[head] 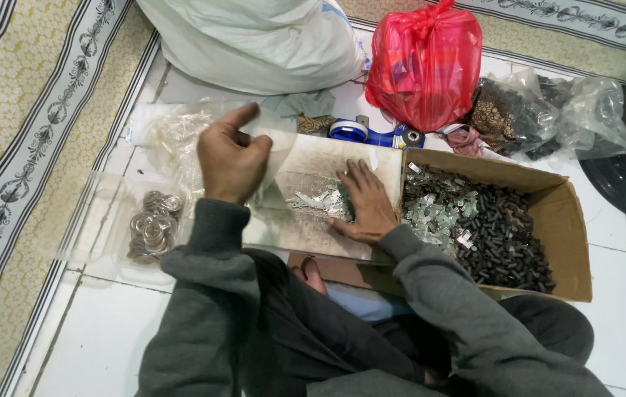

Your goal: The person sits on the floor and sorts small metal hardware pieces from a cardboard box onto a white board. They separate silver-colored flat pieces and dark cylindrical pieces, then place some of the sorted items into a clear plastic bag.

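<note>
My left hand point(230, 156) is raised over the near-left end of a flat cardboard flap point(306, 165), fingers curled and thumb up; I cannot see anything in it. My right hand point(366, 202) lies palm down on the flap, fingers spread over a small heap of silvery metal clips point(319, 198). To the right, an open cardboard box point(570, 220) holds several small black cylinders point(504, 235) and more silvery clips point(434, 213).
A clear plastic bag of metal rings point(153, 224) lies at the left on white floor tiles. A red plastic bag point(425, 62), a white sack point(254, 40), a blue tape dispenser point(361, 132) and clear bags of dark parts point(541, 110) stand behind. A patterned rug point(26, 110) borders the left.
</note>
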